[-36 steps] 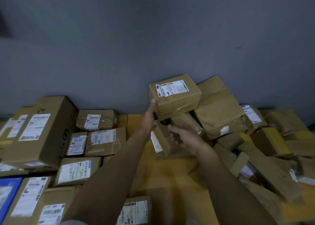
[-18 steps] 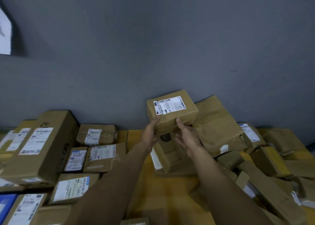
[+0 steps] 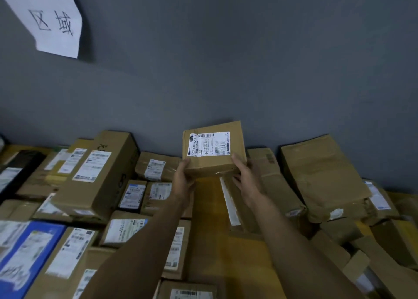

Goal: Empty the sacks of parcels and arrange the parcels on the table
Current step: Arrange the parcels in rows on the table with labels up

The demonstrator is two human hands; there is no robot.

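Observation:
A small square cardboard parcel (image 3: 214, 149) with a white shipping label on top is held up above the yellow table (image 3: 210, 249), near the grey back wall. My left hand (image 3: 183, 181) grips its lower left corner and my right hand (image 3: 246, 178) grips its lower right edge. On the left of the table lie several labelled parcels in rows, among them a long upright box (image 3: 99, 176) and a blue parcel (image 3: 27, 258). To the right, several brown parcels lie in a loose heap, with a large crumpled one (image 3: 325, 176) on top.
A white paper sign (image 3: 49, 15) with handwritten characters hangs on the grey wall at the top left. A strip of bare yellow tabletop runs between the tidy rows and the heap. A tall parcel (image 3: 271, 185) leans just behind my right hand.
Both hands have lifted the small labelled parcel off the heap and carried it up and slightly left. My right hand went from under the pile to gripping the parcel. The view tilted upward.

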